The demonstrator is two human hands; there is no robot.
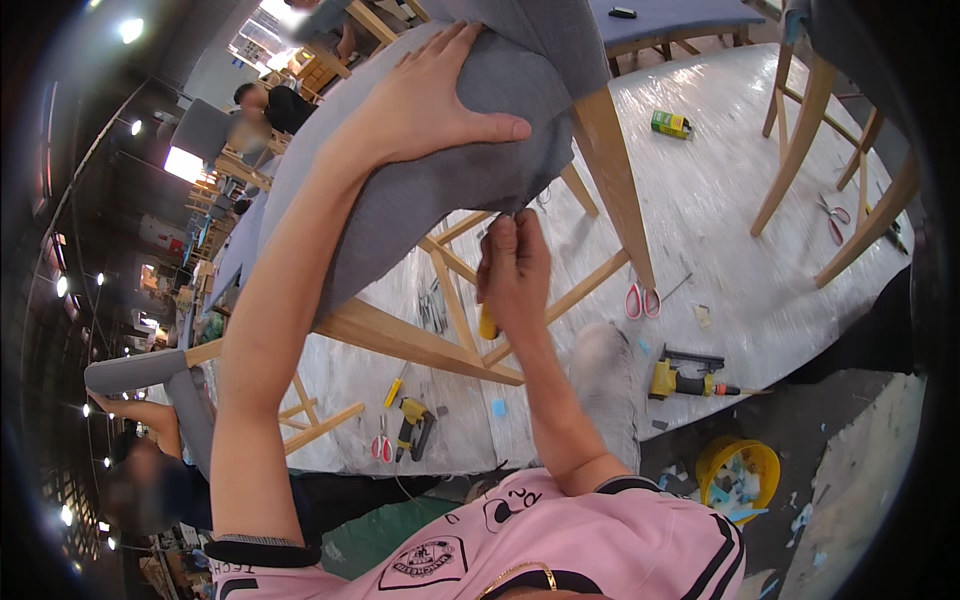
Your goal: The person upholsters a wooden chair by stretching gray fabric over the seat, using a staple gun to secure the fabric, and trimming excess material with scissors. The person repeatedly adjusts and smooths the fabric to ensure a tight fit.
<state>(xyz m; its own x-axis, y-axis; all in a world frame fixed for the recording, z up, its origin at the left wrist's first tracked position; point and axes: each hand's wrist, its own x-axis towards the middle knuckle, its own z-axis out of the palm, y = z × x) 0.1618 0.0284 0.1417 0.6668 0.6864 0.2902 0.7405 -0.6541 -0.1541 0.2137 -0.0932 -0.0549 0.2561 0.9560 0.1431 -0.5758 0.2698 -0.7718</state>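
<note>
A chair with a grey upholstered seat (pixel 430 180) and pale wooden legs (pixel 400 340) lies tilted in front of me. My left hand (pixel 430 105) rests flat on the grey fabric, its thumb apart from the fingers. At the near edge of the seat, my right hand (pixel 518 265) is closed round a hand tool with a yellow handle (pixel 488 322). The handle's lower end shows beneath the fist. The tool's tip is hidden at the fabric's edge, so its exact kind does not show.
On the plastic-covered table (pixel 680 210) lie red-handled scissors (pixel 642 300), a yellow-black staple gun (pixel 690 378), a second staple gun (pixel 410 425) and a small green-yellow box (pixel 671 124). Another chair (pixel 800 150) stands right. A yellow bucket (pixel 740 475) holds scraps. Co-workers sit at left.
</note>
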